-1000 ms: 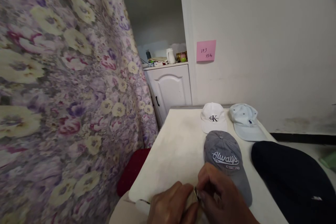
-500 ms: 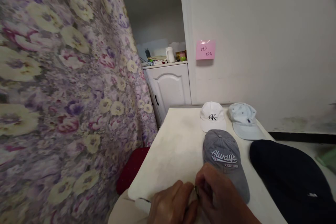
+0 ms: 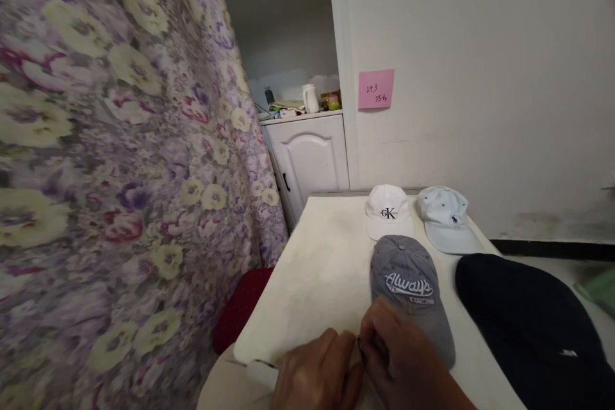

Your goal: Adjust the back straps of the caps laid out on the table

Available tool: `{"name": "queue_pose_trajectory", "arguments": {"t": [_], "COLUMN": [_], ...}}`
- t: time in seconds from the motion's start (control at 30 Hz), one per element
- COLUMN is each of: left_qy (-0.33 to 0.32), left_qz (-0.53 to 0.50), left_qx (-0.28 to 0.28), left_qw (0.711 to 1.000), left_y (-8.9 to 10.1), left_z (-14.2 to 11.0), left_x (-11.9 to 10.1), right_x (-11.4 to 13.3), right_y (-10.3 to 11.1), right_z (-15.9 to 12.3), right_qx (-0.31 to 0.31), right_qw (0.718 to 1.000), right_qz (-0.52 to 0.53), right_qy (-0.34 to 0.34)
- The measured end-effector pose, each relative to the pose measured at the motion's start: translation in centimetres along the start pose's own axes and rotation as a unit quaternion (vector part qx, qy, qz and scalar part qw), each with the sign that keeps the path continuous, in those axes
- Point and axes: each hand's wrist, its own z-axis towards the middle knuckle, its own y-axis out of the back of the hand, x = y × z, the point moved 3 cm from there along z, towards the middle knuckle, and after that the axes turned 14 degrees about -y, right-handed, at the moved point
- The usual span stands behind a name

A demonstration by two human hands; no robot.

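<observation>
My left hand [image 3: 319,373] and my right hand [image 3: 401,359] meet at the near edge of the white table [image 3: 321,269]. Both have their fingers pinched together around a small metal piece, possibly a buckle; what it belongs to is hidden under the hands. Just beyond my right hand lies a grey cap [image 3: 408,285] with "Always" stitched on it. A white cap [image 3: 388,211] with a CK logo and a pale blue cap [image 3: 444,218] sit at the table's far end. A large dark navy cap [image 3: 523,317] lies at the right.
A flowered curtain [image 3: 106,160] fills the left side. Behind the table stand a white cabinet [image 3: 310,157] with a cup and small items on top, and a white wall with a pink sticky note [image 3: 375,88]. A red cushion [image 3: 240,307] sits low beside the table.
The view has tipped slightly, so everything sits a little higher in the picture. My hands stay pinched together at the table edge, with barely any shift.
</observation>
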Motion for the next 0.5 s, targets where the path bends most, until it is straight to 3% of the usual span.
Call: {"name": "queue_pose_trajectory", "arguments": {"t": [0.2,0.5], "left_qy": [-0.002,-0.006], "left_qz": [-0.001,-0.028], "left_qx": [0.001,-0.022], "left_qw": [1.000,0.999], "left_y": [0.0,0.6], "left_z": [-0.1,-0.1], "left_x": [-0.1,0.2], "right_x": [-0.2,-0.6], "right_y": [-0.6,0.5], "right_z": [-0.1,0.1], "right_qx": [-0.010,0.087], "right_qw": [1.000,0.994], "right_qz": [-0.004,0.050], "right_qy": [0.005,-0.043]}}
